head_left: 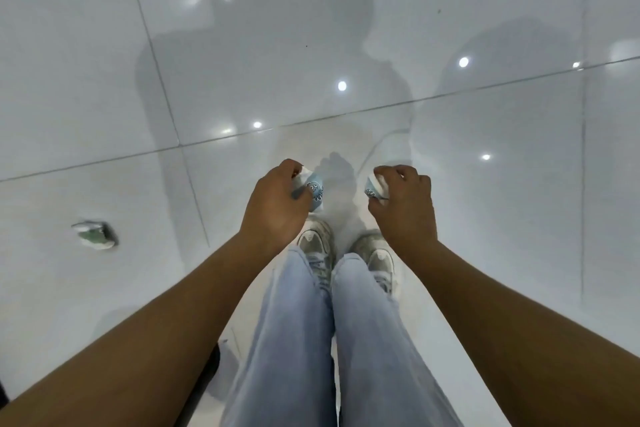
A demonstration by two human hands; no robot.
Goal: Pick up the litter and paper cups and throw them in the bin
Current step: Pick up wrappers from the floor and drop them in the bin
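Both hands, left hand (277,201) and right hand (403,204), each grip 1 small white-and-blue paper cup (313,189) (374,185) with curled fingers above the glossy white floor (485,253); hold gently, uncrushed, until the unseen bin appears.

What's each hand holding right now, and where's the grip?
Each holds a paper cup by its side wall: left hand grips one cup, right hand grips another cup.
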